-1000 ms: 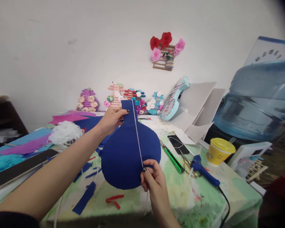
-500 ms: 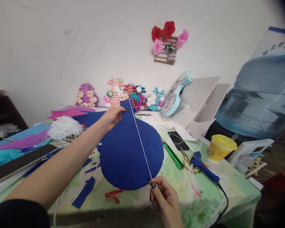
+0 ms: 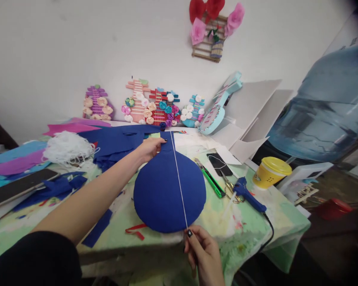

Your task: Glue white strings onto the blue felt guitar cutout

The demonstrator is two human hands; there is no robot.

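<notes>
Blue board (image 3: pixel 164 190): between the hands above the bench (image 3: pixel 220 218); smooth-faced and round-bodied, with a short straight neck at its far end.
White string (image 3: pixel 179 180): runs straight and slightly aslant across the board's face, from the neck's far end to the near rim.
Left hand (image 3: pixel 151 147): closed on the neck's left edge, thumb on top.
Right hand (image 3: pixel 203 250): thumb and fingers pinched narrow on the string at the near rim.
Yellow tub (image 3: pixel 267 178): beyond the right hand, to its right; its yellow lid (image 3: pixel 277 165) is on, so the contents are hidden.
Water jug (image 3: pixel 325 115): large, bluish and see-through, beyond the tub; how full it is, I cannot tell.
Tools: green cutter (image 3: pixel 213 183), scissors (image 3: pixel 231 190) and blue glue gun (image 3: pixel 250 194), beyond the right hand and to its right.
String heap (image 3: pixel 67 149): white, loose, left of the left hand.
</notes>
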